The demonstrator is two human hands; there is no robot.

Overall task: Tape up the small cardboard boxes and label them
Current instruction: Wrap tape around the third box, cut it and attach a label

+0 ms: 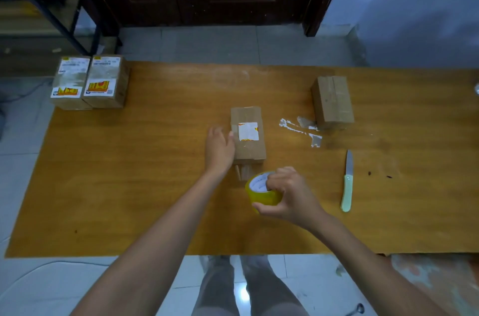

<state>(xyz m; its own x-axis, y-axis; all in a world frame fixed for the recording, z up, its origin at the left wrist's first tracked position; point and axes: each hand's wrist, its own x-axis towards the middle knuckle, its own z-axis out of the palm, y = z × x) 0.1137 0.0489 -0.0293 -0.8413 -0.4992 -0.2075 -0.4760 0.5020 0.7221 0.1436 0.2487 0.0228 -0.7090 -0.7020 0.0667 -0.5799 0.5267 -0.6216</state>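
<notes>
A small cardboard box (248,134) with a torn white label on top lies in the middle of the wooden table (129,186). My left hand (219,148) rests flat against the box's left side, fingers straight. Near its front end, my right hand (287,196) grips a yellow roll of tape (261,192), fingers in the core and thumb under the rim. A strip of tape stretches from the roll up to the box's near end. A plain taped box (333,102) stands at the right. Two labelled boxes (90,81) sit at the table's far left corner.
A knife (347,182) with a pale green handle lies on the table right of my right hand. Scraps of white label backing and tape (304,129) lie between the two boxes. A dark door stands behind the table, a metal rack at the far left.
</notes>
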